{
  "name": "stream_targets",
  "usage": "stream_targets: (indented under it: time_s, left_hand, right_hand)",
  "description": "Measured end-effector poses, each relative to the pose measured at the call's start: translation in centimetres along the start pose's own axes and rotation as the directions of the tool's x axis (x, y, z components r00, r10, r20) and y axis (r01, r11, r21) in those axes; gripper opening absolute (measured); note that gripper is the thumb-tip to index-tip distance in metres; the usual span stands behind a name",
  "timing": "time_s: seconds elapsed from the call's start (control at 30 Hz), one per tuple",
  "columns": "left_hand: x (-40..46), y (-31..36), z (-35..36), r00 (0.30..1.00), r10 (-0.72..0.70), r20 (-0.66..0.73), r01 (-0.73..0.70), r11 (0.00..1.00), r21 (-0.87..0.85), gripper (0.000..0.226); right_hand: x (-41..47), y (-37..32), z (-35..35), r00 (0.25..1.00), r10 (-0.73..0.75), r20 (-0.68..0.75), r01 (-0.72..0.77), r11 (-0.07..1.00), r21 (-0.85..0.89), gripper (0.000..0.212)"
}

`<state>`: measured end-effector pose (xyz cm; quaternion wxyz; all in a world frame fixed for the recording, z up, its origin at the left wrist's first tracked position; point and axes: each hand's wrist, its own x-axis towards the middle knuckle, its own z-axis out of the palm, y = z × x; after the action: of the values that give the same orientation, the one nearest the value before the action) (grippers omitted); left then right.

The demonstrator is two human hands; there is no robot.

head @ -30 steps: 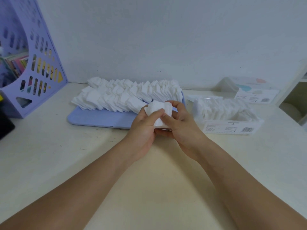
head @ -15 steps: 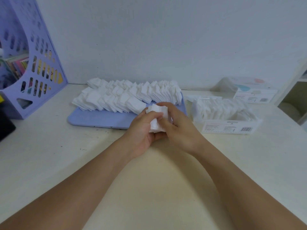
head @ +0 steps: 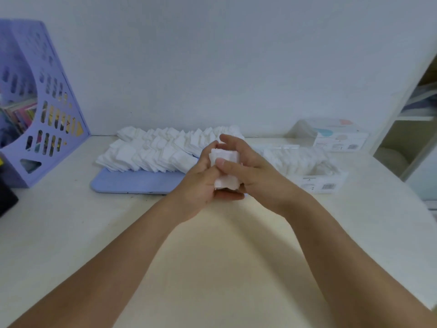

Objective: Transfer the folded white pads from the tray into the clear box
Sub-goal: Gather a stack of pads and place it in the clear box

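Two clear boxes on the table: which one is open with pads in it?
The nearer clear box, just right of the hands: lidless, white pads standing in a row inside. The far box by the wall is closed under a printed lid.

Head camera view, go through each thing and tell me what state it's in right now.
Left hand: grips the stack of pads.
Right hand: grips the same stack.
Stack of pads: held between both hands, above the table.
Tray: still holds rows of pads.
Clear box: open, partly filled.
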<state>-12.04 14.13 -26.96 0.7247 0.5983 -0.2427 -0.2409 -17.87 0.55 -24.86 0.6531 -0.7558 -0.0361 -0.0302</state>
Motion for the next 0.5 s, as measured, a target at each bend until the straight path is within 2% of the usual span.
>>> stream_targets:
  time_s: [0.13, 0.2, 0.27, 0.37, 0.43, 0.5]
  left_hand:
    - [0.8, 2.3, 0.4, 0.992, -0.02, 0.127, -0.008, 0.976, 0.217, 0.086]
    - [1.9, 2.8, 1.1, 0.988, 0.034, 0.153, -0.082, 0.944, 0.32, 0.096]
    - [3.1, 2.6, 2.1, 0.988, 0.129, 0.085, -0.152, 0.916, 0.371, 0.092]
    - [4.6, 1.0, 3.8, 0.969, 0.242, -0.054, -0.206, 0.906, 0.37, 0.082]
    - [5.3, -0.5, 4.8, 0.938, 0.321, -0.131, -0.243, 0.879, 0.411, 0.073]
    - [5.5, -2.3, 5.2, 0.907, 0.41, -0.092, -0.293, 0.773, 0.562, 0.064]
  right_hand:
    - [-0.2, -3.3, -4.1, 0.998, 0.034, 0.057, -0.02, 0.976, -0.218, 0.061]
    - [-0.2, -4.4, -5.7, 0.995, 0.054, 0.084, -0.031, 0.967, -0.252, 0.042]
    - [-0.1, -4.7, -7.3, 0.992, 0.1, 0.083, -0.082, 0.977, -0.195, 0.027]
    - [0.0, -4.1, -9.4, 0.972, 0.233, 0.032, -0.229, 0.968, -0.107, 0.028]
    - [0.2, -3.5, -10.8, 0.959, 0.254, -0.124, -0.264, 0.962, -0.076, 0.029]
    - [0.1, -3.3, -12.8, 0.892, 0.223, -0.394, -0.277, 0.957, -0.087, 0.031]
